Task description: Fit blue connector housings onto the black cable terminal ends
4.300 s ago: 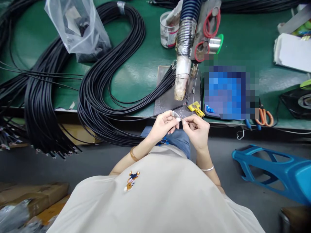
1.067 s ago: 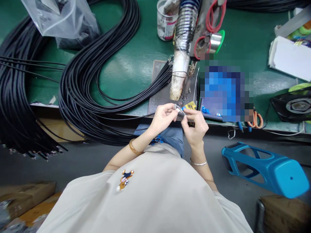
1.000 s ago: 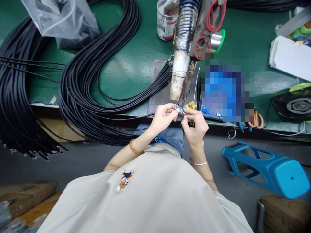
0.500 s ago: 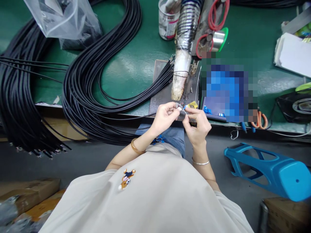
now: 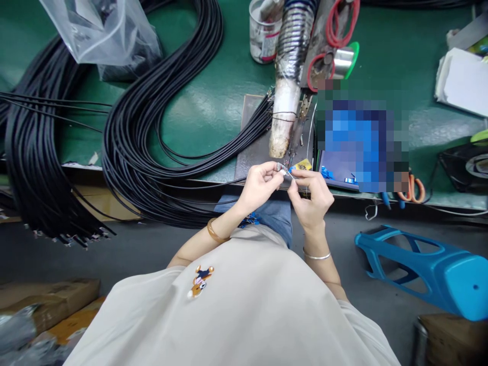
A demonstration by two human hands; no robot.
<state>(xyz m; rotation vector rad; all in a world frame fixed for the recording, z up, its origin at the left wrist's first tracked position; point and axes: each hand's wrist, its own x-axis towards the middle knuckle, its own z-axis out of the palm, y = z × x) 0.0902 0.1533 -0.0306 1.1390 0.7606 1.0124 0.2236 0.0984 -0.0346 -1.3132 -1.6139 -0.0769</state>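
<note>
My left hand [image 5: 261, 185] is closed in a pinch on the end of a black cable [image 5: 224, 183], which runs in from the left under the wrist. Close beside it, my right hand [image 5: 311, 195] pinches a thin silvery wire [image 5: 290, 175] between thumb and fingertips. Both sets of fingertips nearly meet at the table edge, and the fine detail between them is too small to make out. Just beyond them lies a small yellow piece [image 5: 304, 164] on a dark board [image 5: 247, 165]. Above the hands hangs the pale open end of a foil-wrapped hose [image 5: 282, 117].
Thick bundles of black cable [image 5: 129, 127] fill the left of the green table [image 5: 236, 66]. A plastic bag [image 5: 102, 30], a tin [image 5: 263, 35], a solder spool [image 5: 345, 61] and orange-handled scissors [image 5: 414, 189] lie around. A blue stool [image 5: 427, 264] stands at the right.
The view has shifted slightly, so the surroundings sit a little further right. Both hands keep the same pinching pose, with hardly any movement.
</note>
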